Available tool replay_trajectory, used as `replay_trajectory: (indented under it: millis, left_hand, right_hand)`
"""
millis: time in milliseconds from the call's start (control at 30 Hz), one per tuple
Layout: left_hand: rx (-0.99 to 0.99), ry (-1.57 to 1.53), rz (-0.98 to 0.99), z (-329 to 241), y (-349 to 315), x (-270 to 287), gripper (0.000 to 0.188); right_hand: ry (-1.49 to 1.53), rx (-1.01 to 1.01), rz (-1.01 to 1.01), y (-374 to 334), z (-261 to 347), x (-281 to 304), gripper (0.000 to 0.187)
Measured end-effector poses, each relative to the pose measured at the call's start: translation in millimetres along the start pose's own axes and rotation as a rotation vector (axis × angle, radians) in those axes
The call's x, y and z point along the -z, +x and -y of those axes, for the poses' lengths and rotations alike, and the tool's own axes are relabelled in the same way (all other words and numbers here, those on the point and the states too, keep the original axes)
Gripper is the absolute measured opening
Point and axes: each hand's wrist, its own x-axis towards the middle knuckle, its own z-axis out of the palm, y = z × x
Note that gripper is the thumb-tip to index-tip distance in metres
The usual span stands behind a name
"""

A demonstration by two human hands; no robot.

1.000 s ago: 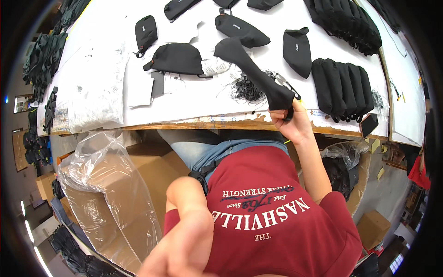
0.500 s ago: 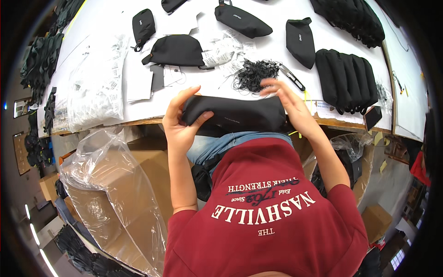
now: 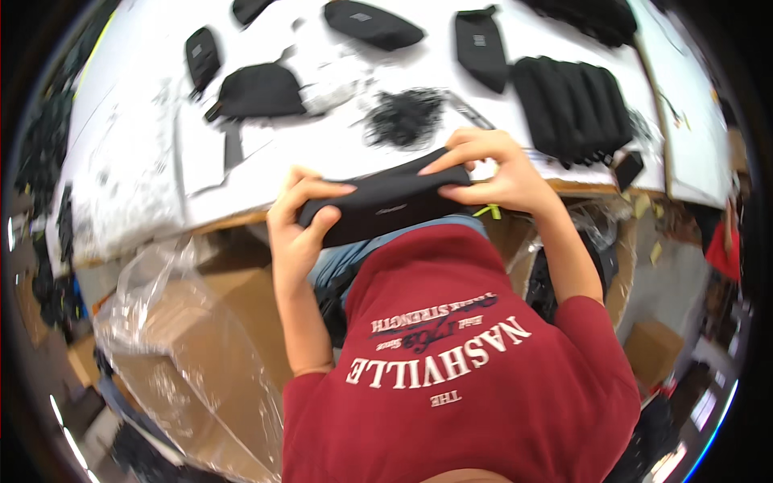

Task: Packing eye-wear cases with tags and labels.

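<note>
Okay so you've got a black pouch [image 3: 386,203] in both hands, right over the near edge of the table and above your lap. Your left hand [image 3: 294,221] is clamped on its left end, and your right hand [image 3: 503,173] has the other end pinched between thumb and fingers.

The table [image 3: 270,167] is white on top with a worn wooden front edge, and it's busy: a tangle of black cords [image 3: 404,117] just past the pouch, a slim cutter [image 3: 469,110] beside that, a heap of white labels [image 3: 326,90], a few loose pouches [image 3: 481,52] farther back and a packed row of pouches [image 3: 572,109] off to the right. Far left there's a clear, blurry bag [image 3: 129,161].

Down by your left side, a big clear plastic sheet [image 3: 181,338] hangs over a cardboard box [image 3: 250,294]. Another carton [image 3: 654,350] sits low on the right, and there's something red [image 3: 723,251] hanging near that rim.
</note>
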Motion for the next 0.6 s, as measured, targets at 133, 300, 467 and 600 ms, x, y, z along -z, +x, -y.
replay_trajectory:
  millis: [133,300,467,600]
  left_hand:
    - [0.077,0.006,0.15,5.7,-2.9,-2.3,0.048]
    - [0.15,-0.045,0.209,9.6,0.7,-13.1,0.05]
    - [0.207,-0.089,0.144,24.1,3.9,-5.2,0.033]
    - [0.087,0.572,-0.046,35.6,10.1,-4.3,0.027]
  right_hand:
    - [0.107,-0.213,0.147,-14.3,0.9,17.1,0.035]
    - [-0.06,-0.32,-0.221,-57.4,-1.3,79.0,0.037]
    - [-0.34,-0.176,-1.211,-124.8,-41.1,179.5,0.038]
    - [-0.852,-0.555,-1.442,-154.3,-79.1,218.3,0.036]
